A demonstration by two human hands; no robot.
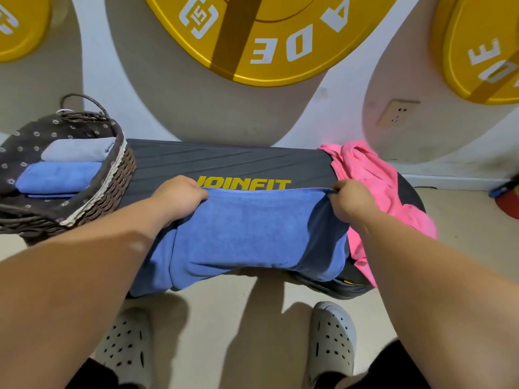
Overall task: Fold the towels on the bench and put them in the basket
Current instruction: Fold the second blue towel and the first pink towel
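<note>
Grey clogs (332, 341) stand on the floor below the bench's (224, 161) near edge. The left hand (179, 196) and right hand (351, 199), well apart, each pinch 1 far corner of the blue towel (247, 234), pulling its far edge taut across the bench's middle; the rest drapes over the near edge. A pink towel (373, 175) lies crumpled at the right end. At the left end, the basket (118, 181) holds folded towels (59, 176) (1 grey, 1 blue).
</note>
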